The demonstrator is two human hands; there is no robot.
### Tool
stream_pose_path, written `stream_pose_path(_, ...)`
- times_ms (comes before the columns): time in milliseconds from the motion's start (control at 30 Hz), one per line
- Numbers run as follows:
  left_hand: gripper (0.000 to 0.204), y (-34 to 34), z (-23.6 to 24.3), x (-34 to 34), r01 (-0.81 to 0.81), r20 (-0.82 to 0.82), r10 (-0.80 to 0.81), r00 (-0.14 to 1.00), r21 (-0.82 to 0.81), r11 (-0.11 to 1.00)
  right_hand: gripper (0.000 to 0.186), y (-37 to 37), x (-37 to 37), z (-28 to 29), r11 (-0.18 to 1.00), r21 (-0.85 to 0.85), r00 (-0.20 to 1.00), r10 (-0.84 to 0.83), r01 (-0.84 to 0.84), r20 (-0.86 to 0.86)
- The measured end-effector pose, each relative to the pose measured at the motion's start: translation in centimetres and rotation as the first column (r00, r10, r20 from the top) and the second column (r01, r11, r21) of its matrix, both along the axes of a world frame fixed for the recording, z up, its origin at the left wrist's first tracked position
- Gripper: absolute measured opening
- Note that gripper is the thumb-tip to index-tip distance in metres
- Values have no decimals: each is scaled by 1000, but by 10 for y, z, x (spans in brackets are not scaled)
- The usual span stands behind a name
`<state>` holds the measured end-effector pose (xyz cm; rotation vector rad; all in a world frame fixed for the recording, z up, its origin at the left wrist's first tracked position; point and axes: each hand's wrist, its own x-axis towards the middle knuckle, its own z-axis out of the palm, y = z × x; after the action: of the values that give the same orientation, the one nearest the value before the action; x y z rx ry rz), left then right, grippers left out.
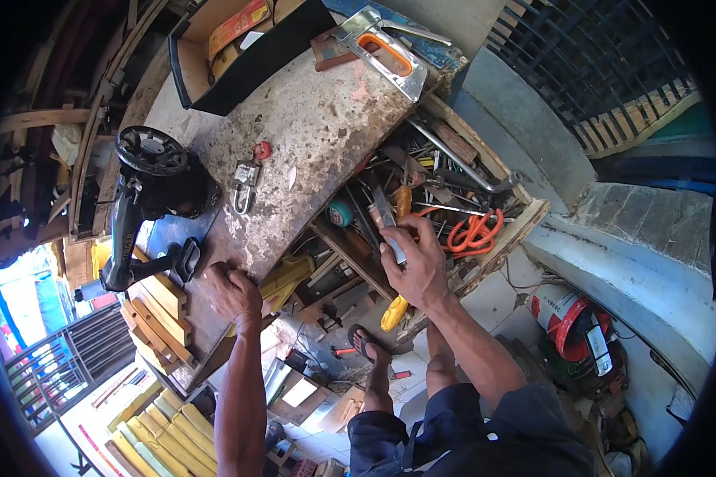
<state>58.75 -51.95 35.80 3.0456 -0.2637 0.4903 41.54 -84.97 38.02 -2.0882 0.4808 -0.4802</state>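
Far left of the grip, a black sewing machine (123, 226) stands on the worktable (314, 119), its arm bearing pale lettering. Nearer the grip, the left hand (235, 294) rests palm-down at the table edge, fingers slightly curled; whether anything lies beneath it cannot be told. A padlock (245, 187) lies farther out than this hand. At the grip itself, the right hand (418, 266) pinches a flat, bar-like tool (384, 216) between thumb and fingers, above the near part of a crowded drawer (529, 211). The step in hand appears to be handling this tool at the drawer; moving it would call for a firm pinch and clearance from the surrounding tools. Just right of the grip lie orange-handled scissors (476, 233); farther right, a red-and-white container (565, 314) carries dark print, too small to read reliably.
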Motion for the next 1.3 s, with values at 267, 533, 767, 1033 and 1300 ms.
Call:
stream_pose_path(267, 13, 4, -7, 8, 281, 261, -344, 902, 250, 927, 29, 0, -1, -1, 1000, -3, 1000, -5, 5, 4)
stream_pose_path(533, 26, -21, 16, -5, 78, 48, -76, 996, -49, 996, 25, -5, -4, -6, 988, -58, 986, -137, 143, 98)
stream_pose_path(767, 29, -11, 12, -1, 18, 9, -17, 1000, -94, 995, 20, -4, -2, 0, 988, -42, 987, -144, 147, 65)
stream_pose_path(1033, 30, -14, 13, -5, 24, -12, -26, 1000, -118, 993, 19, -3, -2, -2, 986, -33, 986, -164, 165, 38)
stream_pose_path(1300, 26, -2, 7, 1, -2, 16, 2, 1000, 1, 1000, 20, -1, 1, -2, 988, -6, 987, -153, 153, 48)
